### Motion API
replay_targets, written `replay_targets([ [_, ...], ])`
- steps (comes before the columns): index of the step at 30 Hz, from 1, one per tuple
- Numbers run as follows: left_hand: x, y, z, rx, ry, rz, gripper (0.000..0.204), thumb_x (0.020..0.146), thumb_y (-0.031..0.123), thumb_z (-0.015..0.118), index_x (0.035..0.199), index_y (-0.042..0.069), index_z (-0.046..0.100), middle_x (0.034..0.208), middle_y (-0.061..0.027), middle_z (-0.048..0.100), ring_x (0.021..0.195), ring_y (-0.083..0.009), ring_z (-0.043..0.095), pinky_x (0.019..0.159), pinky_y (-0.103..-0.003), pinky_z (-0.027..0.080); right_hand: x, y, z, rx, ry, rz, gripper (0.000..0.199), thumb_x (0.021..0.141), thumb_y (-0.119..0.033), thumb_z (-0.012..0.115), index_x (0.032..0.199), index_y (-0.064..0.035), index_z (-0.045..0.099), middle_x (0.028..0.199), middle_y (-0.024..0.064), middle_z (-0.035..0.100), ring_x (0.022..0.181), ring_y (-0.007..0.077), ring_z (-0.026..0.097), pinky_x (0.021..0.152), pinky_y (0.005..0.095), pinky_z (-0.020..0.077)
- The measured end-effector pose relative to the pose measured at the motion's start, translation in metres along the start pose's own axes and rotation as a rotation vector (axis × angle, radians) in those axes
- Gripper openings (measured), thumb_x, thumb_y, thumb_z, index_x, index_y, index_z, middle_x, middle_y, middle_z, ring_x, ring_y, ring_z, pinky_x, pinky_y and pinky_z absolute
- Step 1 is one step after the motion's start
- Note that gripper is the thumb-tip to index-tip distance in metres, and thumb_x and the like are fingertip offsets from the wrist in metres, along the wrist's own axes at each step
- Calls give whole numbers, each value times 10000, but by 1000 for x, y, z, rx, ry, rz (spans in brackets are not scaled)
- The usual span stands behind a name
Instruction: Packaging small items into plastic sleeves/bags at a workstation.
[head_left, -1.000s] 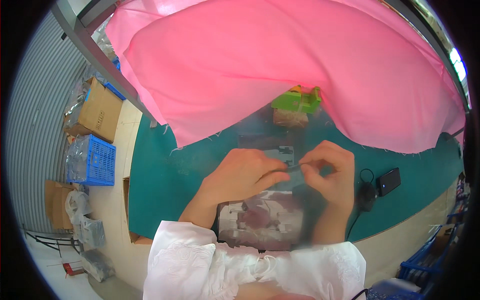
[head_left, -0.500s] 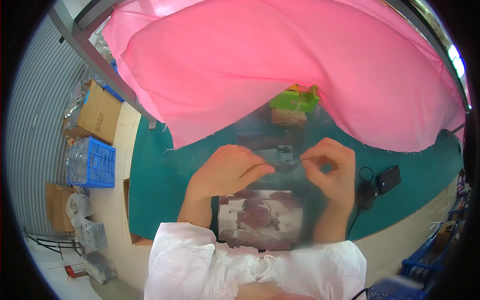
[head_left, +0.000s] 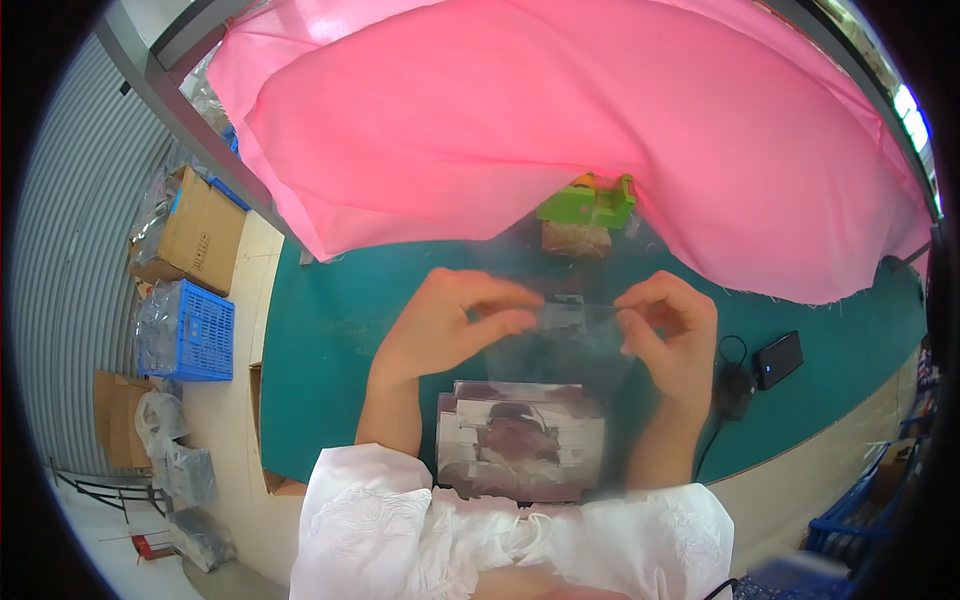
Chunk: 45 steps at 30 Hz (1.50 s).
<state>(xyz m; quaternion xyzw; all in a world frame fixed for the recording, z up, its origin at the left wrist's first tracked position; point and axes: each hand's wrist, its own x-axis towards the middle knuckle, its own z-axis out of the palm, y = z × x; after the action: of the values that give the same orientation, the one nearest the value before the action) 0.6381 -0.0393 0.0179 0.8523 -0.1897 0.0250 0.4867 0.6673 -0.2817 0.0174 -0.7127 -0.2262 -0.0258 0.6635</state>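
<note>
A clear plastic bag (head_left: 565,350) hangs stretched between my two hands, its top edge running nearly level. My left hand (head_left: 440,325) pinches the bag's left upper corner between thumb and fingers, slightly blurred. At the other corner, my right hand (head_left: 675,325) has thumb and curled fingers closed on the film. A small pale printed patch shows through or on the bag near its top. Just below the bag, close to my body, lies a stack of printed picture sheets (head_left: 520,440), its layers slightly offset.
A green tape-dispenser-like holder (head_left: 590,205) on a brown block stands at the back of the green table (head_left: 320,370). Pink cloth (head_left: 450,120) hangs over the far side. A black device (head_left: 778,358) with a cable lies at right. Left are a blue crate (head_left: 205,330) and a carton (head_left: 195,230).
My left hand has risen and turned, with its fingertips now at the bag's upper edge. The bag is spread more plainly between my hands. The pink cloth's left lower edge has lifted.
</note>
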Motion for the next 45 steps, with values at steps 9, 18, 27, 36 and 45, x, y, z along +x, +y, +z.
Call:
replay_targets([
  [9,0,10,13,-168,240,58,477,747,-52,659,1210,37,593,770,-55,668,727,-107,627,672,-258,491,5,4,0,-166,-338,-32,128,782,28,630,904,30,594,831,58,585,761,130,601,706,282,499],
  [18,1,11,31,27,212,174,497,722,22,709,1205,84,606,762,-38,657,698,-153,603,682,-286,469,7,26,17,450,-350,148,141,768,67,632,848,-8,544,877,59,614,830,114,619,762,271,514],
  [27,7,18,38,393,236,338,538,714,197,752,1208,67,582,835,-65,567,751,-231,559,652,-326,412,6,29,18,503,-195,3,198,718,123,608,788,-22,494,810,84,607,752,129,622,701,276,537],
  [36,2,17,43,392,164,244,507,793,196,676,1253,39,534,877,-109,586,772,-292,588,644,-373,471,5,10,18,136,-143,-136,278,650,96,593,915,13,588,796,97,606,733,171,613,657,284,509],
  [45,-1,20,45,394,145,200,404,813,161,644,1184,22,565,882,-112,595,774,-295,600,649,-380,484,3,6,21,-315,-59,-368,317,552,64,627,845,-41,690,810,88,572,712,185,593,603,268,463],
])
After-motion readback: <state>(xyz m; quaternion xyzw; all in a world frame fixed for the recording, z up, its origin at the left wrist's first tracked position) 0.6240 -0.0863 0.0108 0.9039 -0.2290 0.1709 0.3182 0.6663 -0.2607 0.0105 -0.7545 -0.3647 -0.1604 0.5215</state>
